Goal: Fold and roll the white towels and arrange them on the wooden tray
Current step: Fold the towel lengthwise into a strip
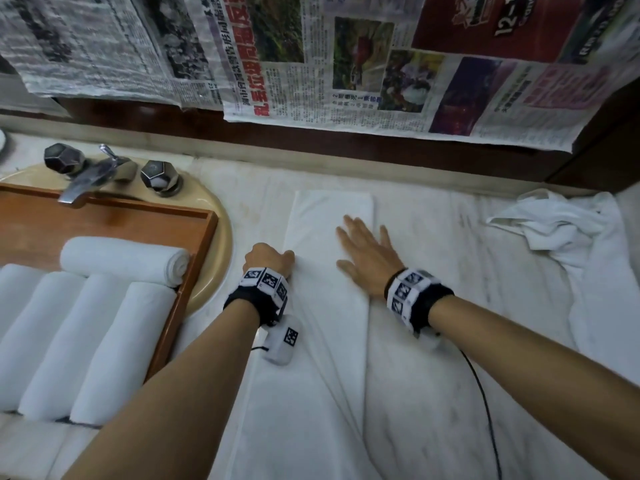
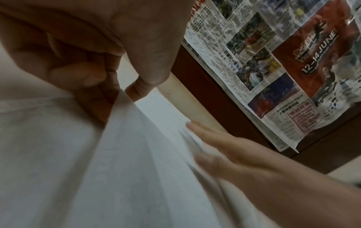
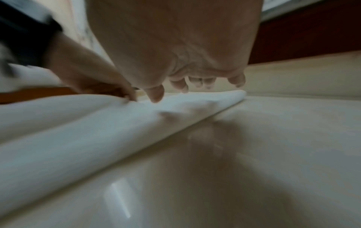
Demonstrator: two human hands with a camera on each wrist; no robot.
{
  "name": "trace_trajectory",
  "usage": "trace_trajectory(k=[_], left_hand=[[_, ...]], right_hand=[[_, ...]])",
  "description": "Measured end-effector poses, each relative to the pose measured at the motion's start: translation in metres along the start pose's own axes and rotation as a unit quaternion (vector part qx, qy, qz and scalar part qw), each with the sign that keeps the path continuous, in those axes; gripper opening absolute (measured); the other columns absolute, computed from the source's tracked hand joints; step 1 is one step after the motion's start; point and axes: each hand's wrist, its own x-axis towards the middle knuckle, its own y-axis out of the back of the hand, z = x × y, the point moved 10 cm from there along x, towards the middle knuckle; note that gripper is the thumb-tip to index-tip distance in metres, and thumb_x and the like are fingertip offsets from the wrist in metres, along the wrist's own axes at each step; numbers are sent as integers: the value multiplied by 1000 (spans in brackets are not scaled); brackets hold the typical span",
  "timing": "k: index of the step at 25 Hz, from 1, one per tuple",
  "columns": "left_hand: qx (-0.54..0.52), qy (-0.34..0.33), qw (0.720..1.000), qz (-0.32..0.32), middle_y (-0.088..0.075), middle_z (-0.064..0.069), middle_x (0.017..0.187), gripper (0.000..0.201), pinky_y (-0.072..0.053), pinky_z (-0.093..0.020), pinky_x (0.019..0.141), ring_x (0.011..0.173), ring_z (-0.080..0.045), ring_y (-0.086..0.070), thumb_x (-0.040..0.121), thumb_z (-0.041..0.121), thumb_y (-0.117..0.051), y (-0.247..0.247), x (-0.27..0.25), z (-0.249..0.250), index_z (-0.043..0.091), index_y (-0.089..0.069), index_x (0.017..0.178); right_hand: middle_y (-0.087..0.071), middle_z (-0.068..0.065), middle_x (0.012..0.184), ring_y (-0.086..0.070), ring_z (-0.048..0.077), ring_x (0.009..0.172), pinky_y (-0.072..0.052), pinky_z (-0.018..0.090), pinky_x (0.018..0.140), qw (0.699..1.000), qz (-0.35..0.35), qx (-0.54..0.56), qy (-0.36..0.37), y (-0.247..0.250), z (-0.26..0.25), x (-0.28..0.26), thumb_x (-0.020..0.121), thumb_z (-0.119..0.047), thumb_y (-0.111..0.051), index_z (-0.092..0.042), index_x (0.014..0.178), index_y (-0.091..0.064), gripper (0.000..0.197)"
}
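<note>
Head view: five rolled towels (image 1: 124,259) on tray (image 1: 194,258); left hand (image 1: 268,261) pinches folded towel (image 1: 325,306), right hand (image 1: 367,258) flat

Can't see the left hand's (image 1: 268,259) fingertips from the head view, tucked under at the long folded towel's (image 1: 327,271) edge. Towel's near end hidden under the left forearm around 7 o'clock. Leftmost rolled towel (image 1: 15,296) at 9 o'clock chopped off by the frame, same for the wooden tray (image 1: 194,251). Right wrist view pretty smeared: right hand's (image 3: 175,46) fingertips (image 3: 198,82) soft, left hand there a blur at 9 o'clock. Newspaper (image 1: 346,64) small print too tiny to read.
</note>
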Motion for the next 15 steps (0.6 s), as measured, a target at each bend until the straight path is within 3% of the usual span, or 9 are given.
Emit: trace_trajectory(k=[2, 3, 5, 6, 8, 10, 11, 13, 15], left_hand=[[34, -15, 999, -5, -67, -12, 86, 28, -49, -28, 56, 65, -28, -60, 83, 31, -64, 5, -10, 5, 4, -59, 75], [79, -43, 996, 13, -67, -11, 94, 31, -53, -33, 65, 76, -29, -63, 83, 36, -65, 11, -17, 10, 5, -63, 83], [142, -181, 971, 64, -62, -5, 112, 31, -52, -39, 80, 101, -29, -59, 85, 39, -64, 19, -54, 28, 13, -65, 102], [130, -279, 950, 50, -62, -1, 114, 24, -49, -37, 83, 106, -26, -57, 85, 34, -64, 13, -85, 35, 19, -65, 104], [144, -433, 885, -89, -67, 7, 105, 19, -48, -33, 82, 100, -22, -62, 81, 29, -60, -22, -161, 29, 28, -69, 98], [272, -469, 811, -221, -68, 11, 105, 27, -48, -32, 84, 98, -18, -62, 77, 30, -59, -67, -220, -8, 33, -69, 102], [327, -470, 782, -246, -67, 11, 109, 31, -48, -32, 85, 100, -17, -61, 77, 30, -60, -82, -238, -26, 34, -67, 107], [369, -476, 757, -252, -64, 9, 113, 34, -49, -33, 83, 100, -21, -61, 77, 25, -62, -98, -255, -45, 33, -66, 111], [354, -492, 757, -243, -64, 7, 108, 29, -49, -34, 79, 96, -22, -61, 77, 20, -61, -95, -264, -49, 29, -67, 103]], right_hand=[[-29, 12, 154, -27, 29, 141, -24, 43, 111, 996, 46, 68, 39, -14, -24, -57, 96, -27, -51, -10, 142, -44, 49], [-46, 12, 139, -43, 31, 128, -36, 41, 101, 992, 69, 98, 36, -21, -27, -81, 93, -20, -56, -9, 130, -57, 39], [-60, 4, 114, -55, 26, 107, -44, 43, 91, 987, 97, 130, 17, -36, -29, -121, 88, -15, -62, -12, 112, -68, 25], [-60, 1, 115, -55, 23, 109, -42, 46, 95, 989, 79, 123, 8, -46, -32, -136, 88, -17, -62, -15, 112, -69, 25], [-49, -8, 136, -42, 14, 129, -22, 52, 111, 995, 24, 97, -21, -62, -35, -156, 91, -28, -60, -24, 125, -61, 34], [-32, -13, 151, -24, 7, 141, -2, 60, 115, 996, -9, 77, -44, -66, -37, -165, 92, -37, -59, -30, 138, -47, 48], [-25, -14, 155, -17, 5, 144, 2, 64, 113, 996, -19, 67, -47, -67, -39, -168, 91, -40, -60, -31, 143, -41, 55], [-14, -15, 158, -7, 7, 147, 4, 72, 109, 997, -44, 38, -45, -71, -41, -171, 88, -48, -62, -33, 149, -29, 71], [-1, -16, 160, 4, 10, 148, 6, 75, 105, 996, -72, 12, -47, -80, -39, -175, 82, -59, -62, -35, 152, -16, 88]])
